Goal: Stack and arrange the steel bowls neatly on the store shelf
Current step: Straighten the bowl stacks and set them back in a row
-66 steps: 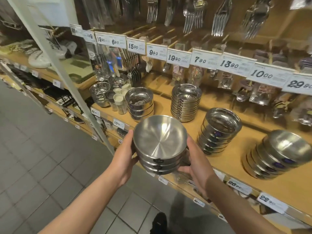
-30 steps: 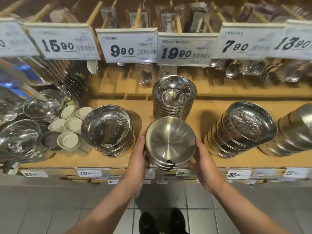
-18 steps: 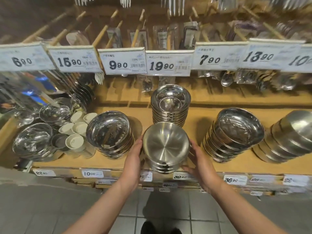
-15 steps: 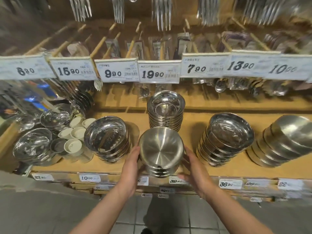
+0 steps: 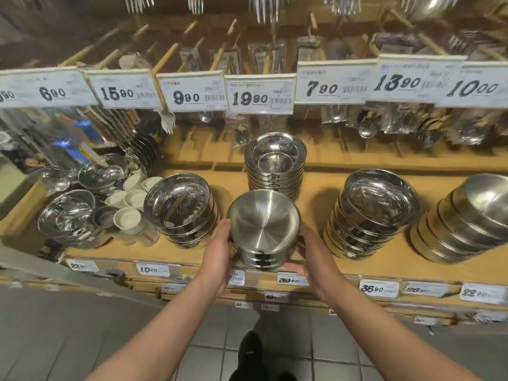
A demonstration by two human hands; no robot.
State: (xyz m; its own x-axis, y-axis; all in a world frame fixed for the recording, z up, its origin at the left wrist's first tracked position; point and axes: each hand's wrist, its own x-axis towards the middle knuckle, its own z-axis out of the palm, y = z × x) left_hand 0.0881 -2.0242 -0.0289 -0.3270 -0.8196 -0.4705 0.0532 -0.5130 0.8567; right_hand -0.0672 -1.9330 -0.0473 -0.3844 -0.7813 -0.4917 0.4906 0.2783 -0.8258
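The far-right bowl pile (image 5: pixel 467 218) is cut off by the frame edge. A small stack of steel bowls (image 5: pixel 264 229) is clasped between the left hand (image 5: pixel 218 253) and right hand (image 5: pixel 312 257), at the shelf (image 5: pixel 308 259) front, before the taller stack (image 5: pixel 275 166). Half a second ago it was held similarly.

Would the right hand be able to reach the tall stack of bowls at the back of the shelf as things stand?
Probably not directly: the right hand grips the held stack of bowls together with the left hand, and that stack sits right in front of the tall back stack.
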